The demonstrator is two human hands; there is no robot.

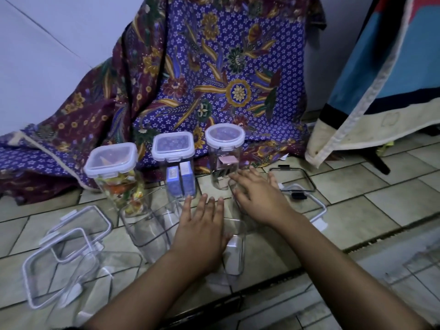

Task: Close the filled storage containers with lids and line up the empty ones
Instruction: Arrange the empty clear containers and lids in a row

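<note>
Three filled clear containers stand lidded in a row on the tiled floor: one with colourful sweets (119,184), one with blue packets (177,172), and a round-lidded one with clips (223,158). In front of them stand empty clear containers, one at the left (145,232) and one in the middle (234,251). My left hand (202,225) lies flat with straight fingers over the empty containers. My right hand (257,196) also has straight fingers and rests on an empty container in front of the clip jar.
Loose white-framed lids (69,236) and another empty container (100,277) lie at the lower left. A black-framed lid (295,179) and a white-framed lid (314,208) lie on the right. Patterned cloth (214,79) hangs behind; a blue mat (381,79) stands at right.
</note>
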